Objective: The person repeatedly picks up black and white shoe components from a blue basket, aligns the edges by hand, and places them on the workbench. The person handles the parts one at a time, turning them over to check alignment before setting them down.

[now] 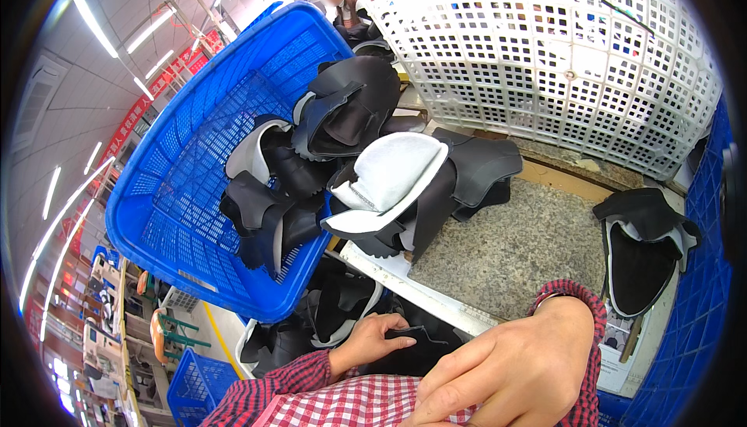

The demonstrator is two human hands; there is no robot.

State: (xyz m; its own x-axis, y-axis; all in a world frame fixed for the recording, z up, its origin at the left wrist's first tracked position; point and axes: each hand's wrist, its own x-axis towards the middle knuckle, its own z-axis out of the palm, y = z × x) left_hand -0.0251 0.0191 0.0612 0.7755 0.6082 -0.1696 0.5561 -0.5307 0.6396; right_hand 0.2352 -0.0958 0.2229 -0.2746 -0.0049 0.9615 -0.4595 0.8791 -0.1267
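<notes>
My left hand (372,343) pinches the edge of a black shoe upper (412,353) low in front of me, thumb along its rim. My right hand (517,357) is closer, over my lap, its fingers bent together. Their tips reach the lower edge of the picture, so whatever they hold is hidden. Beyond the hands, a stack of black shoe uppers with a white lining (397,170) lies on the left part of a stone-topped bench (506,248). Another black upper with a pale edge (642,263) rests at the bench's right end.
A tilted blue basket (179,186) holds several black uppers at the left. More uppers (334,306) lie below it. A white perforated crate (545,53) stands behind the bench, and blue mesh (692,310) borders its right. Another person (342,7) is in the background.
</notes>
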